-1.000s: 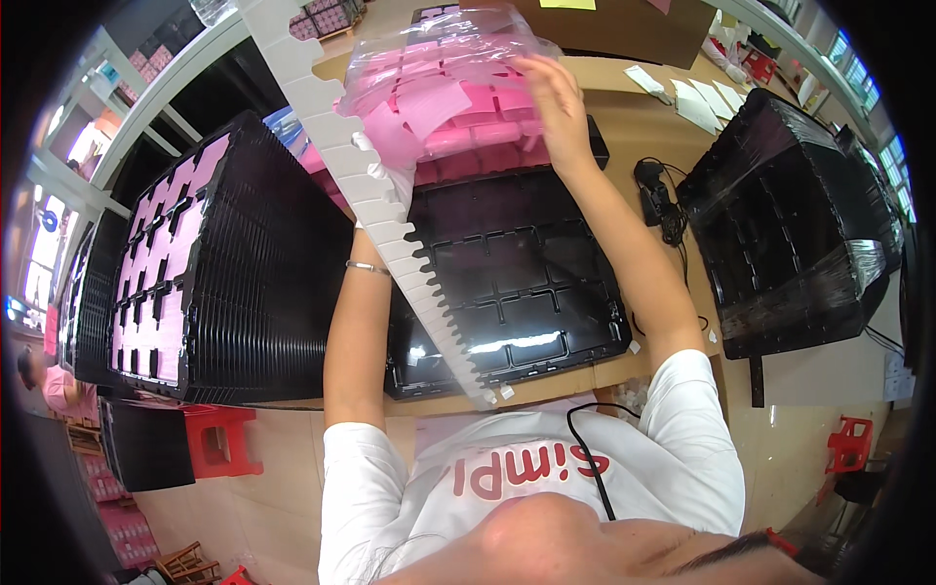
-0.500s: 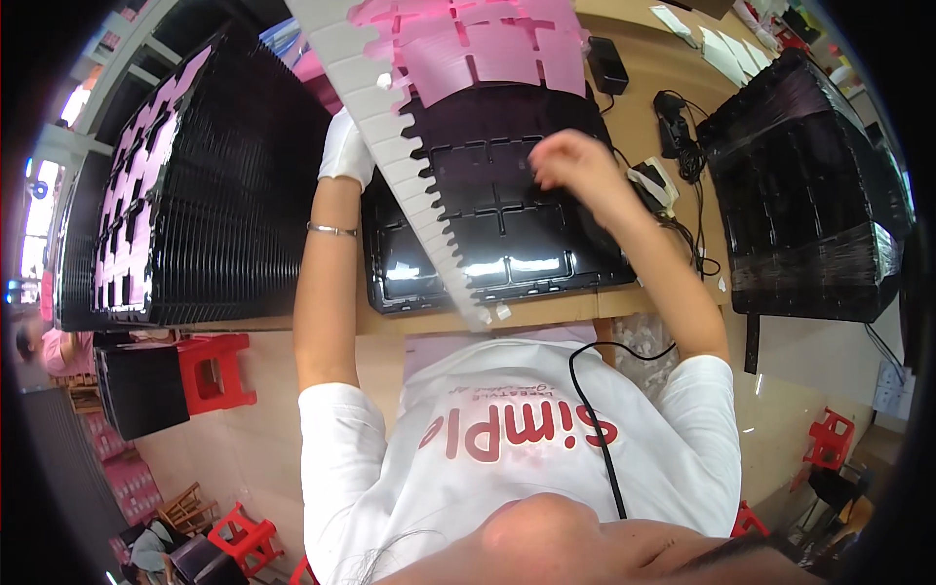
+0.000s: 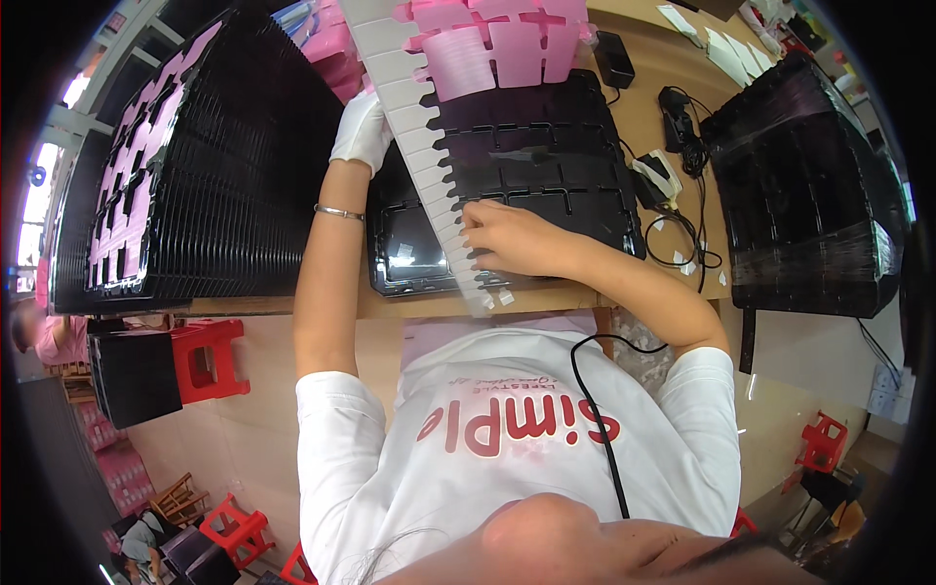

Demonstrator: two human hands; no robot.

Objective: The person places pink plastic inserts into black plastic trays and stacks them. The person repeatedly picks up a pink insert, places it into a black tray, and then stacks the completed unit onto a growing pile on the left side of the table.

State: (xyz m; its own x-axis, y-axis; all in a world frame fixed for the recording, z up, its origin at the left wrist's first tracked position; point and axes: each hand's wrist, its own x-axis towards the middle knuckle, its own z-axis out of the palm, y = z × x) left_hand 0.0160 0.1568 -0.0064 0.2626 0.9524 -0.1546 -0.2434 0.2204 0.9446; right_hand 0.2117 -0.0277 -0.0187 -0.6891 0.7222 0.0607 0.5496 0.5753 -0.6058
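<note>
The floor (image 3: 258,439) is covered in glossy beige tiles, on which light is reflected in small streaks. Red stools (image 3: 229,353) are scattered at both sides, and a wooden chair (image 3: 181,501) is placed at lower left. Bright light is let in at far left by a window (image 3: 39,214). A pale wall (image 3: 814,356) is seen at right, beyond the brown surface (image 3: 639,122).

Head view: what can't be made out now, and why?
All in the head view:
White-gloved left hand: fingertips hidden by the pale notched strip; grip unclear.
Right hand: palm side hidden by its own back; hold unclear.
Strip's upper end: cut off by the top edge.
Black tray: partly covered by the strip, right hand and pink sheets.
Person in pink, far left: hands too small.
</note>
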